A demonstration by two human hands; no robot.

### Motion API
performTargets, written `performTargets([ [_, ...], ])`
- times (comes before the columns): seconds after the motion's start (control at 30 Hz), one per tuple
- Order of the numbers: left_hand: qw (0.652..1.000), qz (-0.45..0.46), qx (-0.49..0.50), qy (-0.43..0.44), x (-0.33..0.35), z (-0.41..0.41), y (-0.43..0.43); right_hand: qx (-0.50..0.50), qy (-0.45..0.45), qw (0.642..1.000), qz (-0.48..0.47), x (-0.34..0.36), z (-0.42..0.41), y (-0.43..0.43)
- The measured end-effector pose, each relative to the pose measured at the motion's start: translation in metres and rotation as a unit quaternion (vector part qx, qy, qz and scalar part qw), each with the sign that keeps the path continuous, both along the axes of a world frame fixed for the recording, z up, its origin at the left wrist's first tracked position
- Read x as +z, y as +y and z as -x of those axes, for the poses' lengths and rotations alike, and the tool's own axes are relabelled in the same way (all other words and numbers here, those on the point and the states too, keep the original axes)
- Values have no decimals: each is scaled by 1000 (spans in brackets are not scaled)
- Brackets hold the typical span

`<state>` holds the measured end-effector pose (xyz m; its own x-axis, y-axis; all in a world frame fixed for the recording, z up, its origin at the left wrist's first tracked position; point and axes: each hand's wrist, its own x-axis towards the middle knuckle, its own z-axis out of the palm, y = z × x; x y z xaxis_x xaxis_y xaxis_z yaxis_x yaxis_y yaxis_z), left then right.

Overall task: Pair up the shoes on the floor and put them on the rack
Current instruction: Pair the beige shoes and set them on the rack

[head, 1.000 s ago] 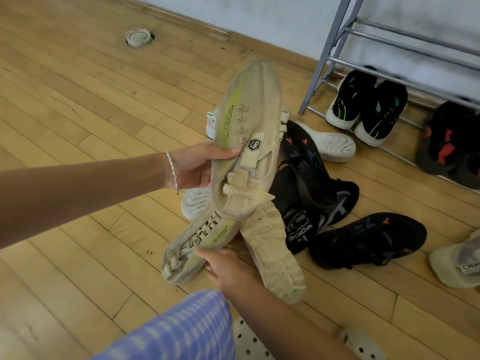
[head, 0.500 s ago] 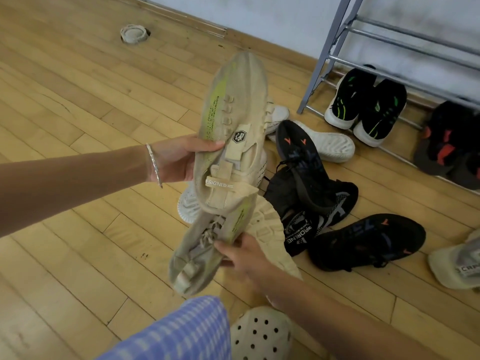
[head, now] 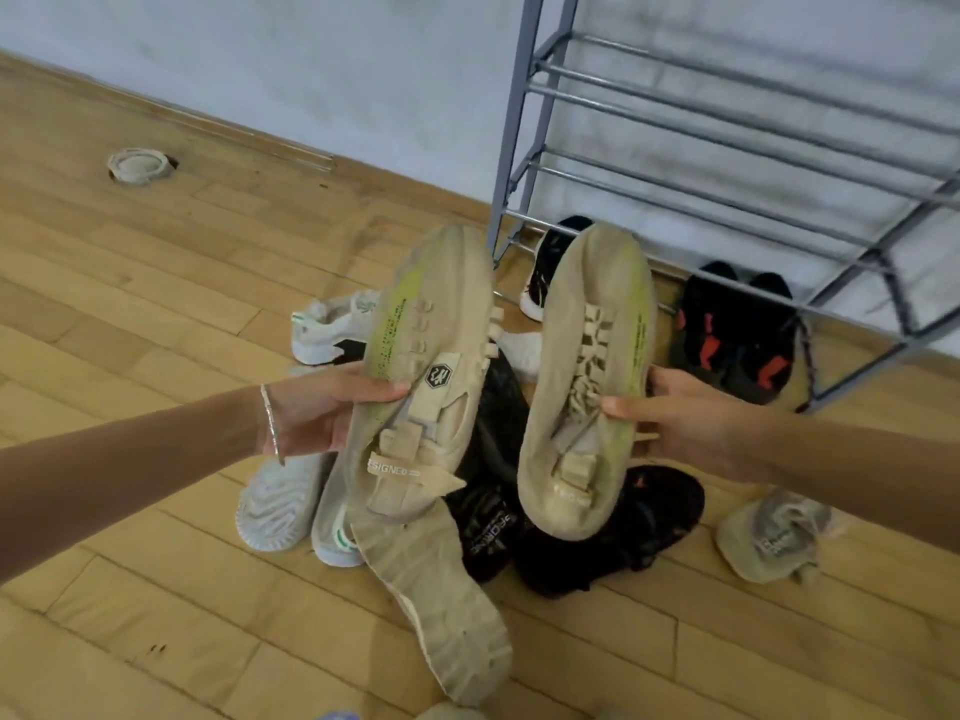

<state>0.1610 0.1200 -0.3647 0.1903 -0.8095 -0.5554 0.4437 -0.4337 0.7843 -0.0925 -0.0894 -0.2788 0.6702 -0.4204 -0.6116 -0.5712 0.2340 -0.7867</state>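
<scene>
Two matching beige sneakers with lime-green streaks are held up side by side, toes pointing away from me. My left hand (head: 322, 413) grips the left beige sneaker (head: 421, 376) at its side. My right hand (head: 675, 418) grips the right beige sneaker (head: 587, 387) the same way. Behind them stands the grey metal shoe rack (head: 727, 168) against the wall, with a black and white shoe (head: 545, 272) and a black and red pair (head: 737, 330) on its lowest tier.
On the wooden floor below lie a beige shoe sole-up (head: 441, 605), white sneakers (head: 291, 501), another white shoe (head: 327, 324), black shoes (head: 613, 532) in a heap and a beige shoe (head: 774, 537) at right. A round floor fitting (head: 140, 166) sits far left.
My right hand lifted the second beige sneaker from below and swung it up beside the first. The view tilted up toward the rack.
</scene>
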Motion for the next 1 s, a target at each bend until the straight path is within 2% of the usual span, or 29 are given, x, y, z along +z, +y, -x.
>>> performTargets([
  [0.1, 999, 23, -29, -13, 26, 21, -15, 3, 11, 1000, -6, 3, 15, -6],
  [0.23, 994, 36, -97, 24, 49, 40, -28, 4, -3, 1000, -20, 5, 24, -9],
  [0.33, 994, 34, -93, 36, 48, 52, -42, 17, -27, 999, -35, 5, 27, -8],
  [0.7, 993, 29, -107, 43, 57, 70, -77, -31, -64, 996, -44, 9, 44, -30],
  [1.0, 988, 60, -132, 58, 64, 82, -97, -40, -90, 992, -76, 14, 51, -46],
])
